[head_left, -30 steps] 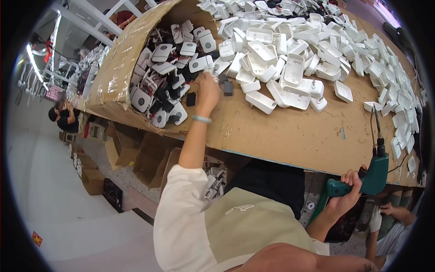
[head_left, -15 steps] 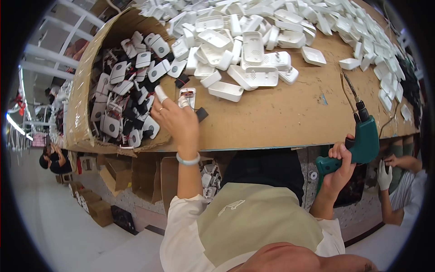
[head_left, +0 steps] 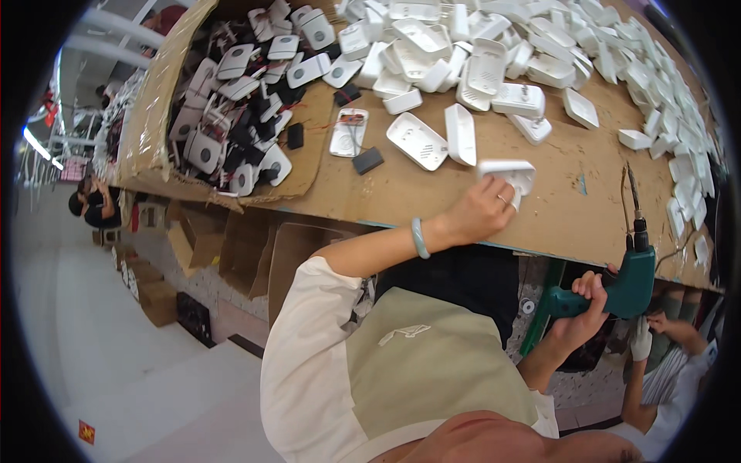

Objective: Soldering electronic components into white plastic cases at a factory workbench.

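Toward the front of the brown cardboard worktop [head_left: 340, 202], the left hand [head_left: 480, 213] has fingers closed on a white, hollow plastic shell [head_left: 520, 176], probably light and stiff, best gripped by its walls, while the right hand [head_left: 580, 318] clasps a green pistol-shaped tool [head_left: 634, 284].

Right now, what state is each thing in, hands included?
Left hand: closed on a white shell
White shell: held, hollow side showing
Right hand: wrapped around a green gun-shaped tool
Green gun-shaped tool: held, tip pointing away; powered or not, unclear
Cardboard box: open, filled with units
Wired unit: lying on the table, wires exposed
Shell pile: loosely heaped
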`<state>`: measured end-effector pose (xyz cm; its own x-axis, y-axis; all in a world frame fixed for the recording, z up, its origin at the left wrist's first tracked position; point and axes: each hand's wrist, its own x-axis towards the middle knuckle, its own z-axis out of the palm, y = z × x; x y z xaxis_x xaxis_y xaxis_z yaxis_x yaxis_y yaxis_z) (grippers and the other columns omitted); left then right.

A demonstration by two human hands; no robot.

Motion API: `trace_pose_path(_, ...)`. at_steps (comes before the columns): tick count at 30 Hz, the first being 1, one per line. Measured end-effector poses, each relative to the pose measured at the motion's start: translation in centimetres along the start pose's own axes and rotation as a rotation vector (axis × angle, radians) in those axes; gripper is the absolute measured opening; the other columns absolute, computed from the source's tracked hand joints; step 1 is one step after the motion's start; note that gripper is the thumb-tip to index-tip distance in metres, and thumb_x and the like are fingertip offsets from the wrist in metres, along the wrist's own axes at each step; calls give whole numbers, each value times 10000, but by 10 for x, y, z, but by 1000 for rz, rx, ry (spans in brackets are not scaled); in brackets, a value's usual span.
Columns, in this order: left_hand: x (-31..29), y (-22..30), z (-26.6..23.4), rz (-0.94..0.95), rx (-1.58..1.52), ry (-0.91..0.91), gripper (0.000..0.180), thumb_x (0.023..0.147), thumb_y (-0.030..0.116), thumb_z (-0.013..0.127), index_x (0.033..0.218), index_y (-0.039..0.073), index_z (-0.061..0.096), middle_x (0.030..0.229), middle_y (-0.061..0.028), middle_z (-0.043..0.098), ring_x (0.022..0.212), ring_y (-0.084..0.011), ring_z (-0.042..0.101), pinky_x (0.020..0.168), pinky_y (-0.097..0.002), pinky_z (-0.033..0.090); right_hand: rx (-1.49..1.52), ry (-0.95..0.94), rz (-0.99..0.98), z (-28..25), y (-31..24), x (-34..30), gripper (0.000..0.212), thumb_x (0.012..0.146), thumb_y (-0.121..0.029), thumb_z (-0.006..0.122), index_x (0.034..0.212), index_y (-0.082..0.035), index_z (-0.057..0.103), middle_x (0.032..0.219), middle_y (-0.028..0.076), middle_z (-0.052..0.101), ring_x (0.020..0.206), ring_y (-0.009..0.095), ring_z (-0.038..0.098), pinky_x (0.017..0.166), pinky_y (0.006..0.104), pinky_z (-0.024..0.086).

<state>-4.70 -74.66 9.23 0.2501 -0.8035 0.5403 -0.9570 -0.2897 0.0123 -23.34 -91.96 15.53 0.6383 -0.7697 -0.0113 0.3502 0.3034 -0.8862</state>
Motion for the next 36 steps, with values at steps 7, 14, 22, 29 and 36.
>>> trace_pose_path(7, -1, 7, -40, -315, -173, 194, 186, 801, 184, 672, 817, 3, 634, 882, -154, 602, 870, -331, 586, 739, -430, 505, 6, -47, 29, 1, 7, 2, 315, 967, -38, 556, 1273, 13, 506, 787, 7, 418, 717, 95, 402, 675, 268, 387)
trace_pose_path(14, -107, -113, -73, -985, 654, 303, 484, 955, 271, 609, 1117, -170, 496, 1055, -357, 618, 1002, -490, 575, 975, -544, 416, -17, -6, 23, 2, 8, 15, 305, 974, -45, 570, 1268, 19, 518, 785, 8, 432, 721, 97, 416, 689, 266, 396)
trace_pose_path(22, -70, -174, -82, -1263, 311, 111, 454, 862, 266, 713, 1069, -94, 530, 1013, -253, 689, 1026, -460, 617, 893, -577, 449, 25, -66, 56, 10, 7, 14, 320, 961, -27, 564, 1273, 18, 510, 803, 2, 427, 720, 89, 404, 682, 264, 395)
trace_pose_path(29, -58, -180, -79, -1361, 312, -5, 432, 796, 130, 722, 1097, -78, 491, 951, -302, 687, 944, -464, 675, 832, -528, 536, -33, 26, 102, 5, 5, 14, 330, 962, -49, 568, 1280, 16, 507, 783, -8, 419, 714, 88, 396, 676, 264, 388)
trace_pose_path(36, -73, -127, -88, -1092, -463, 662, 236, 944, 22, 667, 1164, -57, 641, 960, -112, 720, 789, -120, 662, 700, -260, 550, -85, 38, 71, 12, -1, 13, 363, 868, -9, 615, 1216, 48, 529, 781, 57, 519, 664, 126, 471, 640, 282, 436)
